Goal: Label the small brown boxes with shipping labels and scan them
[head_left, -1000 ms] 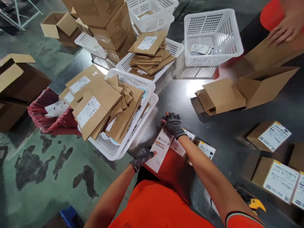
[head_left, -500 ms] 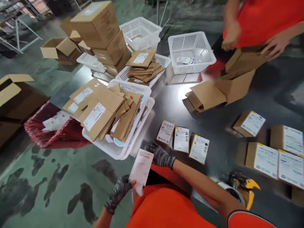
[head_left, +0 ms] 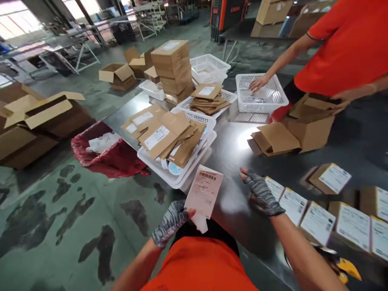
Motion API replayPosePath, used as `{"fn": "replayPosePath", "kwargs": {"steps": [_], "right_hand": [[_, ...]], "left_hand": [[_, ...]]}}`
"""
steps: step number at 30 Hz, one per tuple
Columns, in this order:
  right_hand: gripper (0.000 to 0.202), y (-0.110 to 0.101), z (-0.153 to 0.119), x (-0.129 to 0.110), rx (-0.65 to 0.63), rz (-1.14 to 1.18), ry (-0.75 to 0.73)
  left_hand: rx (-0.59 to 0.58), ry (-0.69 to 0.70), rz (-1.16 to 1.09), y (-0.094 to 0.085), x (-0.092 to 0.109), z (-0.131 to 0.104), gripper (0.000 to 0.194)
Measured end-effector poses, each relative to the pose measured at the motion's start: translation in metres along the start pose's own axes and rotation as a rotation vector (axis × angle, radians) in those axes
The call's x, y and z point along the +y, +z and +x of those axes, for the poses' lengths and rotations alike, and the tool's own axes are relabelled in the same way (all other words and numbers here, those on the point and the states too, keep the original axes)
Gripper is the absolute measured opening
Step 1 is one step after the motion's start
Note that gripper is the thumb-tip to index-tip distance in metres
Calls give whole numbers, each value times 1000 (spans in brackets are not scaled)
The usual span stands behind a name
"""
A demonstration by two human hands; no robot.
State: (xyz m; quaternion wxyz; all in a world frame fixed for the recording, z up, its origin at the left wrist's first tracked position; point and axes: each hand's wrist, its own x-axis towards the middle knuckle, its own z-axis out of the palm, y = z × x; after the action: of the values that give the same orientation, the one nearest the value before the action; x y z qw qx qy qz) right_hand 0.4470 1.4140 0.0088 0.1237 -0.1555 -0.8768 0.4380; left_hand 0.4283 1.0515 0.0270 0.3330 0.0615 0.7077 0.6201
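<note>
While the left hand (head_left: 171,220) pinches a label sheet (head_left: 203,194) at its lower edge above the table (head_left: 233,137) rim, we see the right hand (head_left: 260,194) spread (gloved, fingers extended) beside the labelled boxes (head_left: 315,220).

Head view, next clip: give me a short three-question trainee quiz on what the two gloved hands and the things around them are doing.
1. True or false: the left hand holds a label sheet.
2. What does the right hand rest by? A) a white basket B) a row of labelled boxes C) a red bag
3. Where is the co-worker's hand reaching?

Key:
1. True, pinched at its lower edge.
2. B, at the row's left end on the metal table.
3. Into the white basket at the far side.
</note>
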Motion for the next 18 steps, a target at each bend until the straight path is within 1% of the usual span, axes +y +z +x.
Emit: {"fn": "replayPosePath", "kwargs": {"steps": [1, 2, 3, 4, 5, 6, 7, 9, 10, 12, 13, 14, 16, 17, 18], "right_hand": [[35, -3, -2, -20, -56, 130, 30], [46, -1, -4, -42, -144, 286, 62], [60, 5, -4, -64, -253, 450, 92], [69, 15, -4, -86, -377, 601, 117], [70, 26, -4, -107, -483, 720, 132], [67, 39, -2, -125, -574, 808, 143], [62, 51, 1, -140, -640, 855, 139], [57, 73, 10, -163, -760, 884, 122], [56, 82, 18, -172, -822, 876, 111], [55, 98, 37, -190, -965, 806, 64], [55, 105, 48, -201, -1033, 745, 14], [55, 113, 59, -213, -1100, 668, -62], [57, 136, 78, -244, -1262, 452, -299], [58, 151, 85, -263, -1363, 319, -434], [60, 170, 88, -282, -1481, 187, -552]], "left_hand": [[-4, 23, -8, 0, 2, -2, 82], [5, 46, -19, 0, 5, -4, 81], [29, 62, -35, 1, 7, -7, 77], [74, 72, -53, 3, 9, -11, 73], [142, 80, -71, 4, 9, -15, 69], [227, 89, -85, 4, 9, -20, 65], [322, 98, -88, 4, 6, -25, 63], [510, 94, -69, -5, -3, -38, 69], [601, 80, -70, -13, -11, -45, 72], [765, 31, -82, -39, -28, -64, 66], [846, 5, -78, -56, -36, -76, 62], [924, -10, -59, -76, -44, -90, 66], [1051, -5, 3, -119, -55, -121, 92], [1096, 21, 11, -140, -56, -136, 106], [1116, 70, -9, -161, -55, -148, 116]]}}
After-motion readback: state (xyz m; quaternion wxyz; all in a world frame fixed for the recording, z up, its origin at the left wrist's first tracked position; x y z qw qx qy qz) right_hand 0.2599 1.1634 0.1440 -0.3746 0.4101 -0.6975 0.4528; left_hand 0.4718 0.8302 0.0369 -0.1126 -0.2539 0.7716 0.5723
